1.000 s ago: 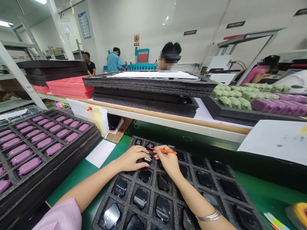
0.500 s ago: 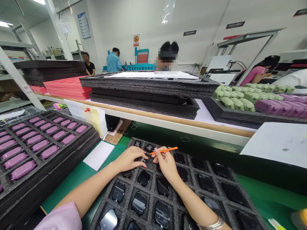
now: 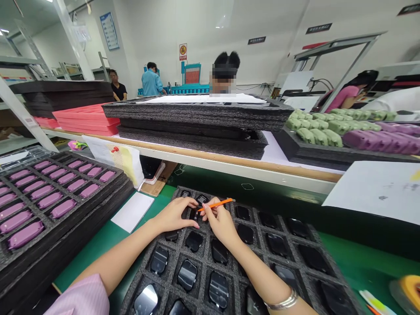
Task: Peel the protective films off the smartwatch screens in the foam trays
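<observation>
A black foam tray [image 3: 202,258] lies under both hands on a green mat [image 3: 98,249], its square cells in rows, each holding a glossy black piece [image 3: 187,275]. At 10 o'clock sits a second foam tray [image 3: 19,192] on a stack of trays, its cells filled with purple pieces [image 3: 50,209]. A white sheet [image 3: 133,211] lies on the mat between the two trays. At 12 o'clock, on a shelf, are stacked foam trays [image 3: 197,114], and red trays [image 3: 85,119] sit at 11 o'clock. At 2 o'clock a dark tray [image 3: 305,153] holds green pieces [image 3: 318,135] and more purple ones.

The left hand [image 3: 173,215] lies over the tray's far rows, its fingers curved down around a cell; whether it grips the piece there, I cannot tell. The right hand [image 3: 219,221] pinches an orange stick [image 3: 215,204] between thumb and fingertips, clamped on it. The stick slants up to the right, its lower tip just beside the left fingers, over a black piece in the second row. A bracelet [image 3: 280,301] circles the right wrist, and a pink sleeve [image 3: 82,297] covers the left arm. Across the shelf at 12 o'clock, a person in a blue coat [image 3: 151,83] stands by the far wall.
</observation>
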The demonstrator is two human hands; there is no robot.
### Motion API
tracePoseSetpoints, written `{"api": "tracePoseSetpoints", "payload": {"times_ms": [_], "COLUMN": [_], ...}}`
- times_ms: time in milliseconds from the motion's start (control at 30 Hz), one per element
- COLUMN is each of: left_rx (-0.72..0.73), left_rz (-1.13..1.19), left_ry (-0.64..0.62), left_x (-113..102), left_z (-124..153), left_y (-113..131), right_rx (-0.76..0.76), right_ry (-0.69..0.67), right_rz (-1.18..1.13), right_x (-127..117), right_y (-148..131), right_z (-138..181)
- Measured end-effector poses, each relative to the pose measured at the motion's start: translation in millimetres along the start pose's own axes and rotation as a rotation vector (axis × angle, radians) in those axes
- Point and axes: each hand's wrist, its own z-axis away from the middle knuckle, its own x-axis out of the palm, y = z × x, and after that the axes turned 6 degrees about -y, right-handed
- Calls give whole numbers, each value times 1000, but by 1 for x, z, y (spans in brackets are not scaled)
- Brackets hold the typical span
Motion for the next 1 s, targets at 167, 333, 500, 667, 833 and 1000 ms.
{"api": "tracePoseSetpoints", "payload": {"times_ms": [167,333,500,667,833,1000], "left_rx": [-69,-222,-336,-312,-271,-259], "left_rz": [-133,-277,-303,-240,-165,-139], "left_ry": [28,-30,-60,-54,-48,-40], "left_x": [-2,15,22,12,8,9], "left_z": [-28,-67,-82,-74,-68,-69], "left_y": [7,6,6,5,-4,-7], "right_rx": [-8,-23,2,22,7,-23], "right_ry": [168,270,238,220,182,164], "right_rz": [-69,-83,-59,-9,30,49], "right_x": [-10,-22,-19,-19,-19,-19], "right_y": [4,6,11,15,15,17], "right_z": [-13,-22,-21,-19,-19,-18]}}
